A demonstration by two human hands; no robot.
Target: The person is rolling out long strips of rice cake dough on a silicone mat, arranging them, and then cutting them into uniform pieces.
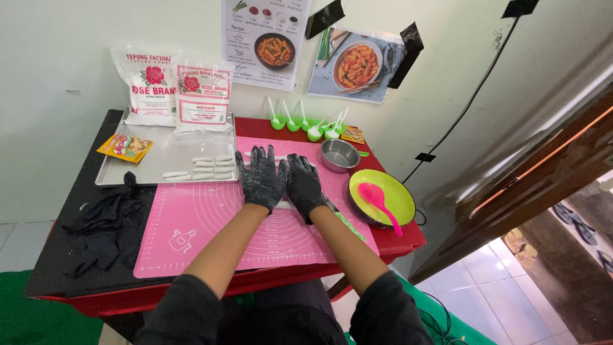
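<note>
Both black-gloved hands, left hand [262, 179] and right hand [305, 185], lie flat side by side with fingers spread and unclenched, pressing a white dough roll [284, 205] against the pink silicone mat [211, 223], apparently rolling it, cut pieces [201, 168] resting on the metal tray [166, 153] nearby

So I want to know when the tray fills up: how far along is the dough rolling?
Done: several short white dough sticks lie in rows on the metal tray. In hand: the left hand and right hand, both in black gloves, press flat on a dough piece on the pink mat. Left: much of the tray is bare, and another strip of dough lies beyond the hands.
</note>
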